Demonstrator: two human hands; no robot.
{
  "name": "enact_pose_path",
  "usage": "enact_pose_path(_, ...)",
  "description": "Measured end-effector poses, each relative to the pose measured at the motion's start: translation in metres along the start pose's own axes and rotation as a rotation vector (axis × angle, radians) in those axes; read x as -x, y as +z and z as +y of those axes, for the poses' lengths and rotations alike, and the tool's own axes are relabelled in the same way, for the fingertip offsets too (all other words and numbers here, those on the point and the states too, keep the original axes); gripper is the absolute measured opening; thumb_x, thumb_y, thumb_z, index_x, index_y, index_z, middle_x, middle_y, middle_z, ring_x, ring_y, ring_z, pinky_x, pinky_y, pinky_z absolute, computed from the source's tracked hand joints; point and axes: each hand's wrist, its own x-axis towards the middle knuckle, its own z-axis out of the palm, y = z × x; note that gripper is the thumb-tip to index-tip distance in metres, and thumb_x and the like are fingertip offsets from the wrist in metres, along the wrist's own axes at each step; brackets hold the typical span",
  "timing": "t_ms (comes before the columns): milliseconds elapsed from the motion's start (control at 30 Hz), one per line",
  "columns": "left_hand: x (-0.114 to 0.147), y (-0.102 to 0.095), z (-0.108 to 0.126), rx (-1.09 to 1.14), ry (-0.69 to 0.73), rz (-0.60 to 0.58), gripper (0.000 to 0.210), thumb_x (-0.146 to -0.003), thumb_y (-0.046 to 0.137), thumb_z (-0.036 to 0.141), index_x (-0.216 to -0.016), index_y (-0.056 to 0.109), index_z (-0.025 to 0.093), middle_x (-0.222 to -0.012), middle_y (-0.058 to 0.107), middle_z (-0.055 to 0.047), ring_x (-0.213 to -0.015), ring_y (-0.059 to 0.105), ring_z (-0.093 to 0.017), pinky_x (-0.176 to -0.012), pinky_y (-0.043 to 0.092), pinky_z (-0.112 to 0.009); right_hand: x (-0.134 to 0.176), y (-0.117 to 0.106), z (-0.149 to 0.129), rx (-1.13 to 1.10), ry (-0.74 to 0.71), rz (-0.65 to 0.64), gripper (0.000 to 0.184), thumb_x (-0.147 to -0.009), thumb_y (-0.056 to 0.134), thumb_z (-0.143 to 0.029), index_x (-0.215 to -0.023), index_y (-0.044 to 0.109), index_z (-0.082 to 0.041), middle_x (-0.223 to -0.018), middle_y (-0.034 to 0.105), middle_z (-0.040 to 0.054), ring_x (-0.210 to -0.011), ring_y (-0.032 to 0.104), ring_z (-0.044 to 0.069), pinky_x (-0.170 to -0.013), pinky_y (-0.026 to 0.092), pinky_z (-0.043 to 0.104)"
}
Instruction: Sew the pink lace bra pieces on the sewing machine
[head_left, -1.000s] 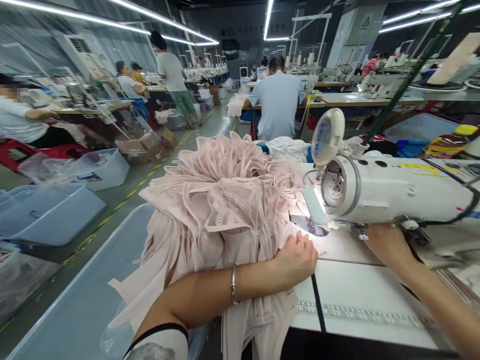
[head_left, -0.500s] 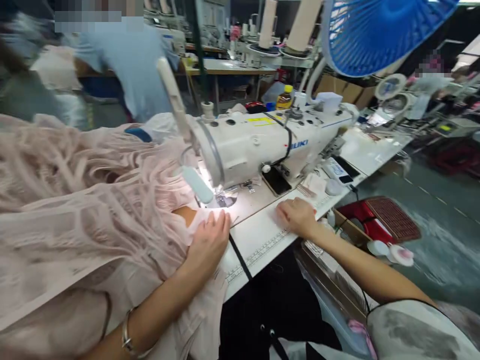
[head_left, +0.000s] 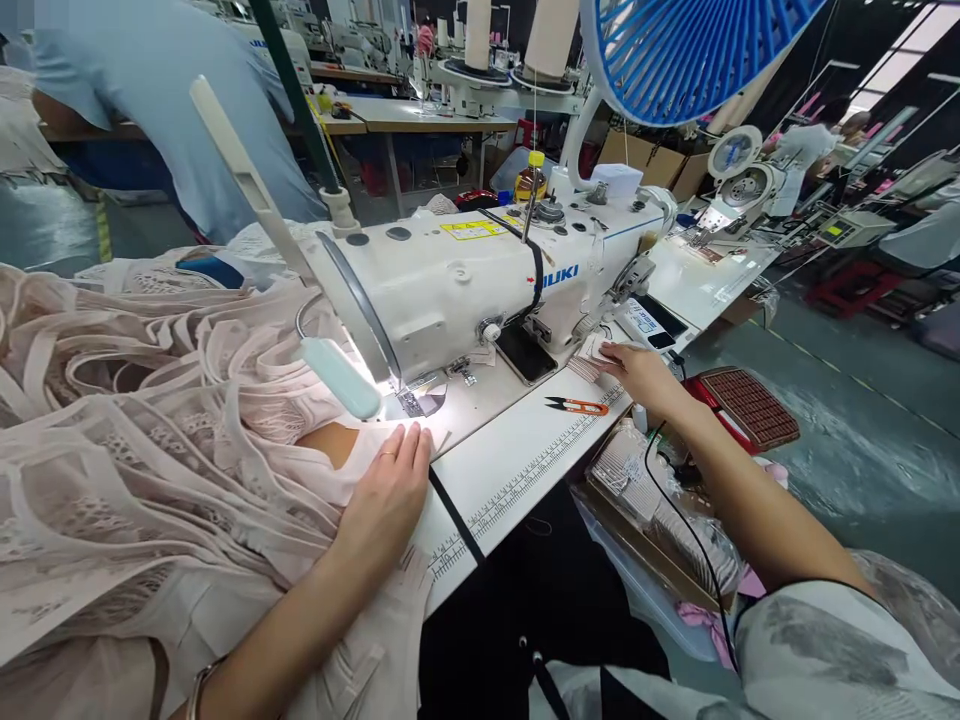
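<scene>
My left hand lies flat on pale pink lace garment fabric, its fingers stretched out just in front of the needle area of a white sewing machine. A lamp lights the fabric edge there. To the right, my right hand has its fingertips closed on the edge of a small pile of pale striped fabric pieces. Orange-handled thread snips rest on the table, left of that hand. A dark phone lies at the machine's base.
Heaped pink garments cover the left side. A blue fan hangs above the machine. Below the table's right edge stands a box of bagged striped pieces. A co-worker in a light blue shirt is at the back left.
My right hand has moved right from the table's front edge to the striped pieces. The orange snips now show where it was. My left hand stays on the fabric; the view has shifted.
</scene>
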Motion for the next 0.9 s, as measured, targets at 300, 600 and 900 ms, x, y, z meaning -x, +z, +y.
enact_pose_path(300, -0.002, 0.004, 0.000, 0.015, -0.032, -0.035, 0.048, -0.092, 0.036, -0.002, -0.131, 0.064, 0.002, -0.135, 0.066, -0.021, -0.130, 0.060, -0.033, -0.104, 0.054, -0.042, 0.014, 0.011, -0.117, -0.382, -0.269, 0.129, 0.027, -0.102, 0.049, -0.033, -0.097, 0.071, -0.019, -0.078, 0.070, 0.0041, -0.072, 0.064, 0.020, -0.069, 0.050, 0.033)
enact_pose_path(600, -0.004, -0.006, 0.002, -0.057, -0.033, -0.084, 0.049, -0.089, 0.035, -0.005, -0.130, 0.063, -0.004, -0.133, 0.066, -0.025, -0.128, 0.062, -0.034, -0.102, 0.054, -0.039, -0.033, 0.058, -0.203, -0.008, -0.477, 0.065, 0.017, -0.095, 0.059, -0.021, -0.108, 0.068, -0.015, -0.114, 0.068, 0.0182, -0.113, 0.057, 0.033, -0.096, 0.045, 0.046)
enact_pose_path(900, -0.008, -0.009, 0.005, -0.023, -0.062, -0.147, 0.050, -0.091, 0.033, -0.005, -0.133, 0.060, -0.006, -0.136, 0.063, -0.028, -0.129, 0.061, -0.036, -0.099, 0.057, -0.043, -0.007, 0.044, -0.201, 0.164, -0.659, -0.226, 0.022, -0.091, 0.043, -0.004, -0.099, 0.059, -0.015, -0.101, 0.063, 0.0138, -0.090, 0.056, 0.026, -0.070, 0.043, 0.034)
